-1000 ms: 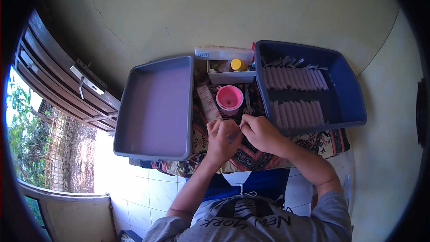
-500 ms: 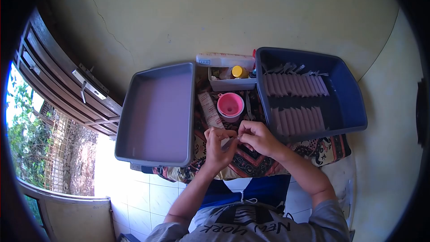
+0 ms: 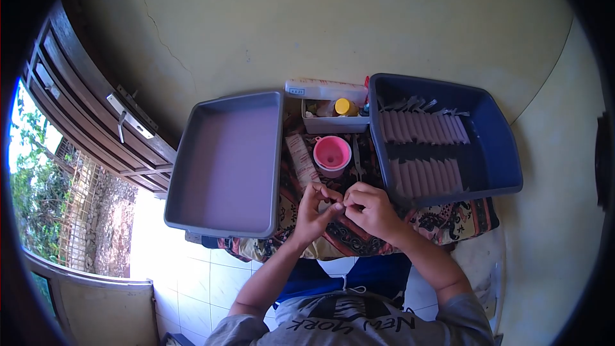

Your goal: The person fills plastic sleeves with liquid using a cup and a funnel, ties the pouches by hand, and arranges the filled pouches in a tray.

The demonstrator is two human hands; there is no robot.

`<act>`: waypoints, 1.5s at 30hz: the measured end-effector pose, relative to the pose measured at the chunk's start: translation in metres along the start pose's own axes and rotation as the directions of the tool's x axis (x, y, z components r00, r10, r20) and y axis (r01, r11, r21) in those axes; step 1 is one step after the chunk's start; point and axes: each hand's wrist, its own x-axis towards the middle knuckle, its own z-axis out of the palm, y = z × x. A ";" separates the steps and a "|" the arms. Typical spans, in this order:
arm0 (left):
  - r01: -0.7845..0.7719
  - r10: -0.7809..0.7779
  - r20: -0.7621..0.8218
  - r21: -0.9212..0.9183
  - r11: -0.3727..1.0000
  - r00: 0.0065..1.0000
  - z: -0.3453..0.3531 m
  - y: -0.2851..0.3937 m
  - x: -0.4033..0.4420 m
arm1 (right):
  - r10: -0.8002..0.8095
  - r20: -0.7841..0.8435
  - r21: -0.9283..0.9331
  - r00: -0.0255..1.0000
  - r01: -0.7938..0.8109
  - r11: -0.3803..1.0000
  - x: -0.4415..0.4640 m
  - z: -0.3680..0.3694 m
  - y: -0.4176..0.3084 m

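My left hand [image 3: 315, 215] and my right hand [image 3: 373, 210] meet fingertip to fingertip above the patterned cloth [image 3: 346, 240]. The fingers of each are pinched together on something small, too hidden to make out. Just beyond them a pink funnel [image 3: 332, 152] sits in a white cup. Beside the cup, on its left, lies a clear plastic packet with red print [image 3: 301, 159]. A thin metallic tool [image 3: 357, 159] rests to the cup's right.
A grey tub [image 3: 224, 166] of pale purple liquid stands at left. At right, a dark blue tub [image 3: 490, 147] holds two rows of filled purple tubes. Behind the cup are a small box [image 3: 336, 125] with a yellow-lidded jar [image 3: 344, 107] and a plastic roll [image 3: 327, 89].
My hands have changed their finger positions while staying close together. The clear plastic seen at my left hand earlier is no longer visible. The whole view has shifted slightly.
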 end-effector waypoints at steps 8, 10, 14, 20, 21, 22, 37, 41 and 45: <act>-0.092 0.096 0.006 0.353 0.931 0.995 -0.008 0.002 -0.003 | 0.146 0.133 0.204 0.980 -0.171 0.964 -0.006 -0.013 -0.002; -0.360 0.341 0.156 0.623 0.694 0.927 -0.005 0.014 0.002 | 0.152 0.144 0.169 0.978 -0.176 0.970 -0.009 -0.014 0.003; -0.441 0.394 0.254 0.734 0.516 0.883 -0.003 0.018 0.005 | 0.174 0.101 0.186 0.979 -0.191 0.964 -0.011 -0.006 0.005; -0.399 0.376 0.184 0.650 0.647 0.908 0.000 0.003 0.002 | 0.177 0.085 -0.040 0.981 -0.174 0.984 -0.010 -0.001 -0.002; -0.361 0.355 0.145 0.644 0.675 0.923 0.001 0.002 0.001 | 0.105 0.035 -0.063 0.994 -0.103 0.993 -0.011 0.002 -0.001; -0.322 0.334 0.105 0.637 0.701 0.937 0.002 0.000 0.000 | 0.030 -0.012 -0.090 0.999 -0.031 0.995 -0.013 0.005 0.001; -0.337 0.501 0.044 0.791 0.510 0.864 0.018 0.001 -0.008 | -0.088 -0.169 -0.091 0.982 0.073 0.993 -0.024 0.010 -0.008; -0.299 0.528 -0.036 0.790 0.535 0.849 0.018 -0.007 -0.014 | 0.272 -0.165 0.338 0.948 -0.204 0.919 -0.031 0.019 0.002; -0.371 0.524 -0.016 0.688 0.624 0.852 0.016 -0.017 -0.021 | 0.268 -0.061 0.213 0.961 -0.250 0.945 -0.020 0.006 0.003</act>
